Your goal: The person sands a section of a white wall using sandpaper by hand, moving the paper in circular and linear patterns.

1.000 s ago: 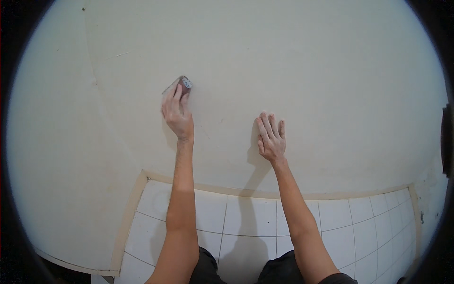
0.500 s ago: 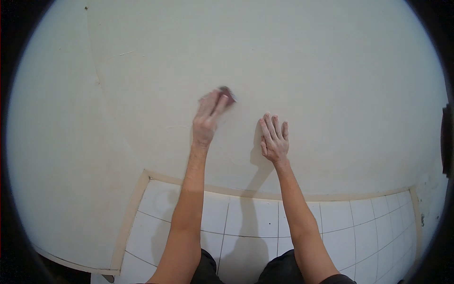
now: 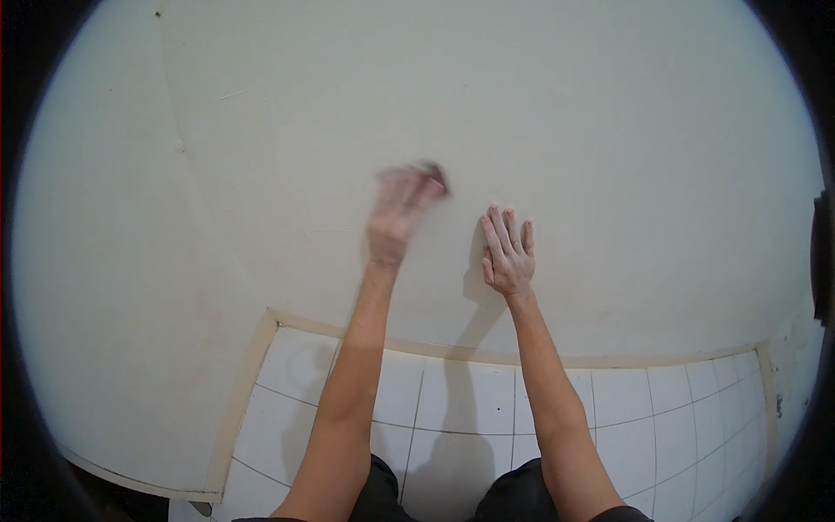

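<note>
My left hand [image 3: 400,207], smeared by motion, presses a dark reddish-brown piece of sandpaper [image 3: 437,178] against the pale wall [image 3: 609,130]. Only the sandpaper's right end shows past the fingers; the rest is covered by them. To its right and a little lower, my right hand [image 3: 510,259] lies flat on the same wall, holding nothing. Its fingers are stretched upward, and whitish dust coats them.
White floor tiles [image 3: 465,396] lie below the wall, edged by a beige border strip [image 3: 600,362]. A raised seam [image 3: 187,174] runs down the wall's left part. A dark object [image 3: 820,261] stands at the far right edge.
My left hand has shifted slightly to the right along the wall with the sandpaper in it. My right hand stays in nearly the same place.
</note>
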`<act>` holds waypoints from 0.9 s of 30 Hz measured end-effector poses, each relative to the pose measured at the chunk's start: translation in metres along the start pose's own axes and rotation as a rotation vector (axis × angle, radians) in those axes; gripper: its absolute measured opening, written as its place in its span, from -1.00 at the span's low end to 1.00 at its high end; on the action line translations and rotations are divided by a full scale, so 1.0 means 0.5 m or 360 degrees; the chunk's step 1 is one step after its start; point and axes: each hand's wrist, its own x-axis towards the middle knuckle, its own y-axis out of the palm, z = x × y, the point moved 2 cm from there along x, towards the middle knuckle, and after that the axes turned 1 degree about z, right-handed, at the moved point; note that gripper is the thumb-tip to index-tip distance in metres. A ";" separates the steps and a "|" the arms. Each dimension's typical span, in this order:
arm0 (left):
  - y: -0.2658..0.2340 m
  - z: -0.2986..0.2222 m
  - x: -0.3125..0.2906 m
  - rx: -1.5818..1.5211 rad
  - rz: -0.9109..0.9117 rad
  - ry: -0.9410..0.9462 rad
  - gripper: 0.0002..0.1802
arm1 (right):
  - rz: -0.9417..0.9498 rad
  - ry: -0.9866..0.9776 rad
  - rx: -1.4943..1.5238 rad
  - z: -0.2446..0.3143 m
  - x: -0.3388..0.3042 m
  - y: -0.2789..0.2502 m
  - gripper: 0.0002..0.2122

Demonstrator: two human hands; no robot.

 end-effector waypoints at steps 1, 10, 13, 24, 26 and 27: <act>-0.015 0.029 0.007 0.0034 -0.0211 -0.0295 -0.39 | 0.0012 -0.0014 -0.0056 0.003 0.000 0.001 -0.45; 0.005 0.086 -0.132 0.0038 -0.0389 -0.0506 -0.36 | -0.0017 0.0012 -0.0116 0.005 0.010 0.005 -0.45; 0.027 -0.016 -0.043 -0.0160 0.0087 0.0057 -0.43 | 0.0039 0.0049 -0.0159 -0.003 0.003 0.001 -0.44; -0.025 0.102 -0.107 0.0016 -0.0499 -0.0803 -0.17 | 0.0052 0.0193 -0.0115 0.017 -0.014 0.019 -0.45; -0.025 0.091 -0.126 0.0084 -0.0553 -0.0850 -0.20 | 0.0105 0.0153 -0.0134 0.017 -0.022 0.024 -0.46; -0.010 0.074 -0.127 0.0001 -0.0383 -0.0609 -0.25 | 0.0104 0.0155 -0.0133 0.016 -0.025 0.025 -0.46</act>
